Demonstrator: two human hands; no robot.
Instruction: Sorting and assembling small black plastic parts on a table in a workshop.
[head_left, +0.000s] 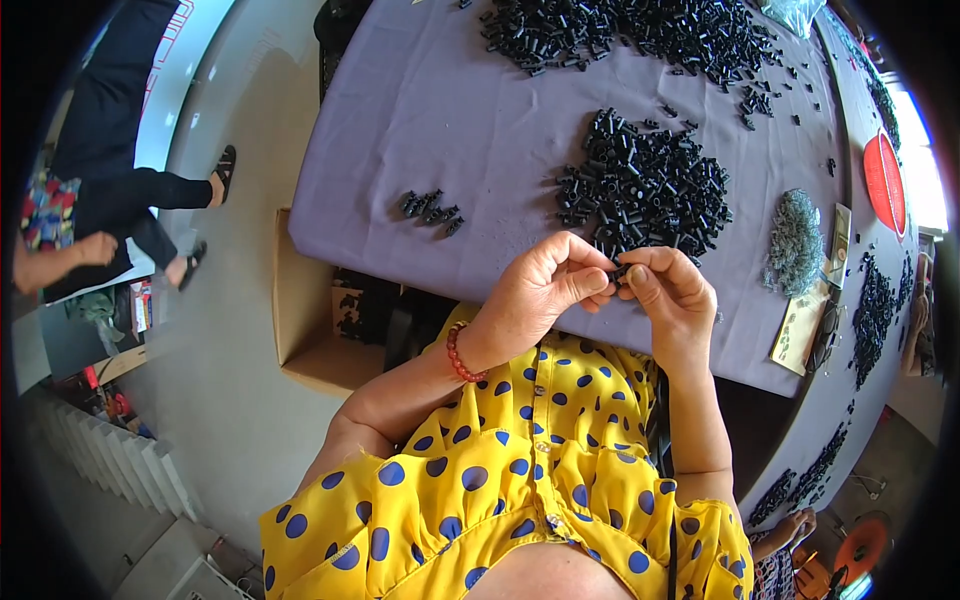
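Observation:
My left hand (550,287) and my right hand (668,297) meet above the near edge of the table, thumbs and fingertips pinched together. Between them is a small black plastic part (618,271), mostly covered by the fingers. Just beyond the hands lies a heap of short black tubular parts (645,185). Off to the left, a small group of black pieces (430,212) sits apart on the purple cloth (390,130).
Larger black heaps (640,30) spread at the far edge. On the right are a tangled grey-green bundle (795,240), a yellowish card (800,325), glasses (828,325) and a red basket (884,185). An open cardboard box (300,300) stands below the table's left corner. Another person (110,200) is at far left.

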